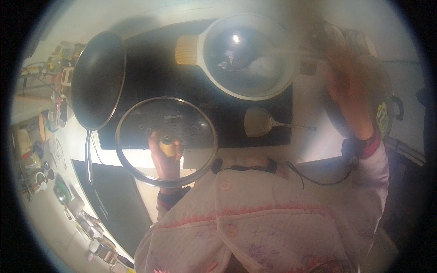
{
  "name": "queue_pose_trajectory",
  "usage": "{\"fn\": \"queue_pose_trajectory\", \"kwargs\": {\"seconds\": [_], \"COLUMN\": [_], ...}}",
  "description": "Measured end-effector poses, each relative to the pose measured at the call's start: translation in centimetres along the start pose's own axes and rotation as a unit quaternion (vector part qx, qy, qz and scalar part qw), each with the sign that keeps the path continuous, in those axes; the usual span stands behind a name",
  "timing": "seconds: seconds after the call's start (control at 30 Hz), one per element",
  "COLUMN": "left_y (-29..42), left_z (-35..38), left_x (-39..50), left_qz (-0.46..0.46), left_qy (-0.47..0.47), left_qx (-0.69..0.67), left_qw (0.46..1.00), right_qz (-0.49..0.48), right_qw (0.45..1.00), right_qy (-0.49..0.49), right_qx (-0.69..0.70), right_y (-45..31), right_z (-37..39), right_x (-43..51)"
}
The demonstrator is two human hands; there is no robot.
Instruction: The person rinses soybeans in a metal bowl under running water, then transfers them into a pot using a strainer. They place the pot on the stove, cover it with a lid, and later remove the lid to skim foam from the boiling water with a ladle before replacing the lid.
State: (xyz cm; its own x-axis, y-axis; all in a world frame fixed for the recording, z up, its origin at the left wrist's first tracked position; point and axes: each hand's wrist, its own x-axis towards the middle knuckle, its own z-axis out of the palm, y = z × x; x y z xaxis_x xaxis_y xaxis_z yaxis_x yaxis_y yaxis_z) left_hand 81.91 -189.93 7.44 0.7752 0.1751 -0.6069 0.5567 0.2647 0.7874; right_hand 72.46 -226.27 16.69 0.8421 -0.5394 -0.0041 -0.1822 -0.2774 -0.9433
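My left hand point(166, 153) grips the pale knob of a glass lid point(201, 150) with a metal rim, seen through the glass. The lid is over the front left of a black cooktop point(228, 136). Farther back, a white pan point(251, 97) with a wood-look handle point(187, 49) stands on the cooktop, with liquid and a bright reflection inside. My right hand point(351, 85) is blurred, to the right of this pan. A faint streak runs from its fingers toward the pan; haze hides whether it holds a utensil. A spatula point(258, 122) lies on the cooktop's front right.
A dark frying pan point(97, 82) is at the left, its handle point(88, 157) pointing toward me. Another pan with a side handle point(398, 107) is partly behind my right arm. A cable point(321, 182) loops near the counter's front edge. Cluttered kitchen items point(82, 218) line the far left.
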Motion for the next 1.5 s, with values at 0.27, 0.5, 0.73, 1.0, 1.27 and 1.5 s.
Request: {"fn": "queue_pose_trajectory", "kwargs": {"seconds": [0.27, 0.5, 0.73, 1.0, 1.27, 1.5], "left_y": [-0.6, -0.6, -0.8, -1.2, -1.1, -1.0], "left_z": [-1.2, -0.7, -1.3, -2.1, -2.5, -1.9], "left_x": [1.2, 0.8, 1.2, 1.1, 1.6, 1.3], "left_qz": [0.004, 0.022, 0.026, 0.073, 0.039, 0.034], "left_qy": [-0.073, -0.103, -0.127, -0.143, -0.138, -0.116], "left_qx": [0.025, 0.042, 0.023, 0.070, 0.060, 0.050], "left_qw": [0.997, 0.993, 0.991, 0.985, 0.988, 0.991], "right_qz": [0.065, 0.027, 0.001, 0.013, 0.019, 0.072], "right_qw": [0.992, 0.992, 0.987, 0.981, 0.984, 0.983], "right_qy": [0.035, 0.029, -0.015, -0.048, -0.067, -0.029], "right_qx": [0.098, 0.117, 0.157, 0.187, 0.164, 0.167], "right_y": [0.6, 2.3, 3.3, 3.1, 2.8, 2.4], "right_z": [-1.0, -0.5, 0.1, 0.8, -0.8, -3.1], "right_x": [-1.3, -1.8, -2.2, -3.3, -4.7, -5.7]}}
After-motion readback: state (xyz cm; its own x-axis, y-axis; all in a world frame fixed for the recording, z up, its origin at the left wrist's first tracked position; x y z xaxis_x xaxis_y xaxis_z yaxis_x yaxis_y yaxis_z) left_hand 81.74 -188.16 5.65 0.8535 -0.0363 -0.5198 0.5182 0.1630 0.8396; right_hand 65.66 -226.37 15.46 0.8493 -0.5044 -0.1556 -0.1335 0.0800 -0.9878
